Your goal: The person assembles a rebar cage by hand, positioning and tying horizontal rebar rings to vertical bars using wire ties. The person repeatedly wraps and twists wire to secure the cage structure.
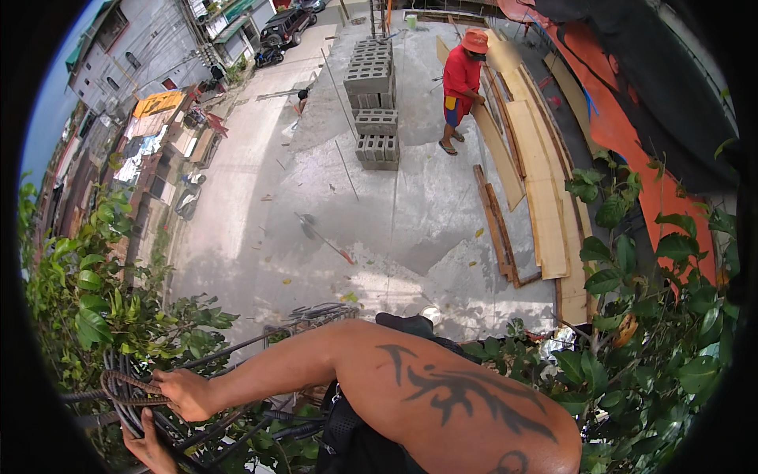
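Observation:
My right arm, tattooed, reaches across the front to the lower left. There my right hand (186, 393) is closed on a rusty ribbed steel bar (136, 401) bent into a loop. Just below it, partly cut off by the view's dark rim, my left hand (150, 447) grips the lower part of the same bundle, thumb and finger on either side of a bar. More dark bars and black cables run rightward from the bundle through the leaves. Leaves and my own arm hide part of them.
Leafy branches (91, 292) crowd the left, with more foliage (624, 261) at right. Below lies a concrete slab (410, 213) with stacked hollow blocks (377, 150), a shovel (324, 237) and long planks (537, 189). A person in red (462, 83) stands beside the planks.

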Motion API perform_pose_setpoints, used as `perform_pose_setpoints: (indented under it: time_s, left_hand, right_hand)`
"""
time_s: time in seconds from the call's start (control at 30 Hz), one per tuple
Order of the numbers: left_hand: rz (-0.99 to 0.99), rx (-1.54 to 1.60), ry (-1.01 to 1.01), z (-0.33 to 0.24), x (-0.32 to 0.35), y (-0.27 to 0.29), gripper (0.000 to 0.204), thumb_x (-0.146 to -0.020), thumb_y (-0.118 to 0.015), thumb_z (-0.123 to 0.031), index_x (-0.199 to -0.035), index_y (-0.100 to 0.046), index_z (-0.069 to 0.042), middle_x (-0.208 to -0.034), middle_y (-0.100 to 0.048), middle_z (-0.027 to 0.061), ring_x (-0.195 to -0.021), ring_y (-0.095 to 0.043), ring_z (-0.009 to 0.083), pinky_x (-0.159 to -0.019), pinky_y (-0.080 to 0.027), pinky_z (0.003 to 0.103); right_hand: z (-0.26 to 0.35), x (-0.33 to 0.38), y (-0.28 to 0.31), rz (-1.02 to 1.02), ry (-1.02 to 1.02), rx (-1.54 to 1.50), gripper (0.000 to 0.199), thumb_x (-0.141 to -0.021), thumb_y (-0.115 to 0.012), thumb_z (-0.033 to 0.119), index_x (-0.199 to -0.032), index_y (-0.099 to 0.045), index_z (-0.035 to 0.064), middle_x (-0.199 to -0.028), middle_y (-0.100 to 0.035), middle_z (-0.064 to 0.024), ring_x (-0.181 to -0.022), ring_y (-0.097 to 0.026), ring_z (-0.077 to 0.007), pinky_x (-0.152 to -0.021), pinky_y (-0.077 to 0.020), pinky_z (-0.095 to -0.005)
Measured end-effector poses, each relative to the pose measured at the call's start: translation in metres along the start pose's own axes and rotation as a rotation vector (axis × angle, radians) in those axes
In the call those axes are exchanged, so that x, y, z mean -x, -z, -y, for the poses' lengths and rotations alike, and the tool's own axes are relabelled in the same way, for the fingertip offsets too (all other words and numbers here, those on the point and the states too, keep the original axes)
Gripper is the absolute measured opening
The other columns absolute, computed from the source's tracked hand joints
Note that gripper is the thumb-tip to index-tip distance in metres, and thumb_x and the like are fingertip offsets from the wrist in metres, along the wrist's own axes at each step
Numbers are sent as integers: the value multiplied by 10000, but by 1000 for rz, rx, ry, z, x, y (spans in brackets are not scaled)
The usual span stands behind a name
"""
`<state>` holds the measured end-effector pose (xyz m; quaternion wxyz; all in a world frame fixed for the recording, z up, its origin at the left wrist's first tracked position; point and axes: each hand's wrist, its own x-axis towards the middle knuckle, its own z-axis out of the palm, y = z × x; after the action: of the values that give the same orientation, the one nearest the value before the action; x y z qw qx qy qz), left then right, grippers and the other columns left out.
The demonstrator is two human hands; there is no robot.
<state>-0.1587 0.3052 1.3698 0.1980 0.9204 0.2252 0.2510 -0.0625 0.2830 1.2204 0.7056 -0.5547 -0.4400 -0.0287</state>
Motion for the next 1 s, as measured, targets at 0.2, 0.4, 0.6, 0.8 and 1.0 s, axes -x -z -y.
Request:
perform_pose_setpoints:
  time_s: [0.2,0.4,0.6,0.8,1.0]
  left_hand:
    - [21,-28,125,0,4,2,555,-816,-700,-168,-1290,-494,33,-1157,-617,192,-982,-570,207,-858,-447,298]
    - [69,554,95,31,-12,-8,287,-816,-683,-64,-1040,-569,74,-888,-641,94,-731,-569,118,-688,-461,253]
    - [-52,369,84,42,-9,3,238,-733,-742,-129,-853,-621,38,-673,-590,7,-603,-472,62,-549,-387,238]
    - [-34,191,189,34,-10,13,271,-708,-766,-162,-838,-634,35,-627,-590,75,-540,-477,104,-504,-401,295]
    - [11,226,197,40,-10,14,251,-714,-754,-165,-836,-639,22,-618,-590,66,-548,-474,99,-519,-397,286]
  right_hand:
    - [-5,-35,19,359,-159,-105,255,-624,-740,166,-759,-631,-20,-757,-586,-229,-701,-603,-354,-619,-474,-433]
    - [16,-76,28,828,-611,26,483,-543,-844,336,-614,-611,-81,-603,-608,-149,-533,-591,-220,-490,-456,-339]
    - [47,-52,11,571,-471,415,205,-627,-592,136,-744,-687,-3,-852,-670,-217,-850,-661,-340,-762,-527,-404]
    - [62,-42,22,560,-495,271,251,-640,-661,182,-696,-639,-61,-781,-640,-249,-781,-643,-390,-707,-519,-422]
    - [56,-41,32,507,-427,331,459,-641,-736,254,-923,-608,-84,-761,-609,-250,-708,-624,-385,-669,-507,-425]
